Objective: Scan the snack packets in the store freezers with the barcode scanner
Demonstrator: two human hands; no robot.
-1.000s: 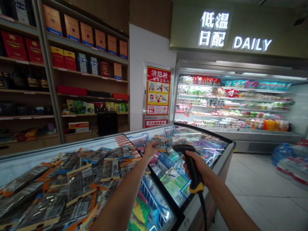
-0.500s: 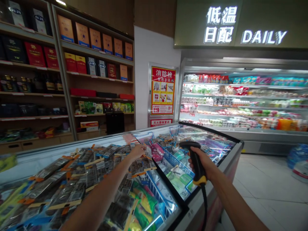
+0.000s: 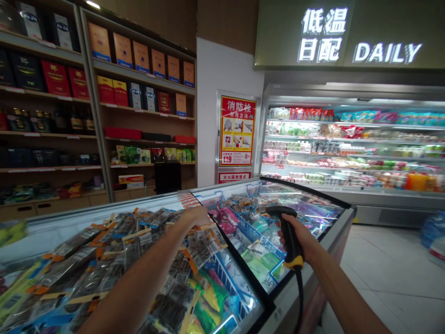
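Note:
My right hand [image 3: 304, 239] is wrapped round the grip of a black and yellow barcode scanner [image 3: 291, 241], held upright over the freezer's near right edge, its cable hanging down. Over the heap, my left hand [image 3: 195, 216] is closed on the upper end of a clear packet [image 3: 200, 245] with dark contents and an orange edge. Its fingertips are partly hidden behind the hand. Many similar packets [image 3: 134, 246] lie heaped to the left, beneath my left forearm. Below the held packet are green and yellow bags [image 3: 210, 297] beside a blue wire basket.
A black bar [image 3: 239, 253] divides the glass-topped chest freezer [image 3: 335, 218]. Blue baskets [image 3: 250, 230] with bagged goods stand in its right section. Shelves of boxes [image 3: 141, 58] are at the back left, a lit chiller [image 3: 309, 204] at the back right, and water bottles [image 3: 433, 229] at far right.
My left hand has shifted slightly left and turned, and the packet under it has tilted. The scanner in my right hand sits slightly further right and lower. The view has shifted slightly.

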